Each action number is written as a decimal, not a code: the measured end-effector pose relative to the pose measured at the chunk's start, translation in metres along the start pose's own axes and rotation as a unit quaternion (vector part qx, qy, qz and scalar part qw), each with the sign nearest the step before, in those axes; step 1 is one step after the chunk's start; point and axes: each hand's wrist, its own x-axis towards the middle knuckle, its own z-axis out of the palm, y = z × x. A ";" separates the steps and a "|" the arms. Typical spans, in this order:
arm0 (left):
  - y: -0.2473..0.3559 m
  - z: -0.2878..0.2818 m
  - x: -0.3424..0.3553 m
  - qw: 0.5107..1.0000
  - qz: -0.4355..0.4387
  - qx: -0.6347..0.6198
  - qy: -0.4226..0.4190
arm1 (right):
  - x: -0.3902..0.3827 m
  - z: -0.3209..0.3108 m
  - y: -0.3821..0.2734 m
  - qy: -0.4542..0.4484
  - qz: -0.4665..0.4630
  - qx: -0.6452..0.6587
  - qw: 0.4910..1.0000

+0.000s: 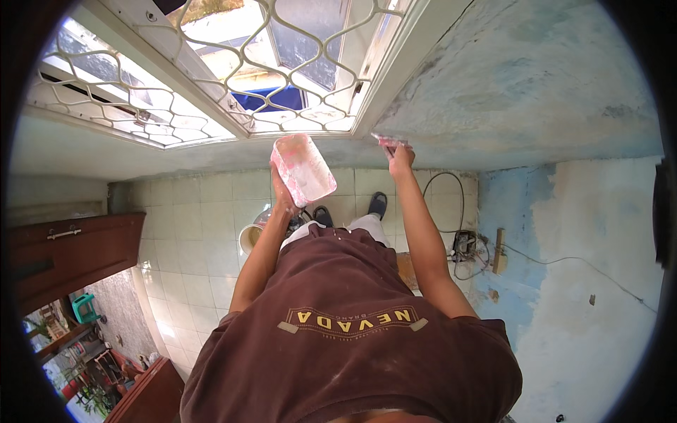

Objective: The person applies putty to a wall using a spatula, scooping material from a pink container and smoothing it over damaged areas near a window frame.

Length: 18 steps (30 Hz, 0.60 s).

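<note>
My left hand [283, 194] is wrapped round the side of a rectangular plastic tub [305, 169], smeared pink and white and tilted so that its whitish inside shows. My right arm reaches forward, and the right hand [401, 159] grips a flat putty knife [390, 140] coated in pink and white. The blade lies close to the wall [451, 130] beside the window frame's lower corner; I cannot tell whether it touches. Patchy whitish and bluish smears cover that wall.
A window with a curved metal grille [282, 63] stands ahead. Below, on the tiled floor [187, 204], are a round bucket [249, 238] and a black cable [425, 194] running to a dark box [465, 244]. A brown wooden door [77, 257] stands at left.
</note>
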 end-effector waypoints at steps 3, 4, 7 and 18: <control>0.000 0.003 -0.006 1.000 -0.001 -0.022 -0.006 | -0.029 0.029 -0.042 -0.024 -0.036 0.063 0.997; 0.010 0.006 -0.002 1.000 0.010 -0.017 -0.014 | -0.046 0.051 -0.064 -0.030 -0.047 0.079 0.995; 0.000 0.007 0.001 0.999 0.004 -0.043 -0.028 | -0.100 0.062 -0.115 -0.049 -0.099 0.108 0.988; -0.005 0.004 0.003 0.998 0.042 -0.042 -0.012 | -0.071 -0.026 0.004 0.079 -0.418 -0.421 0.801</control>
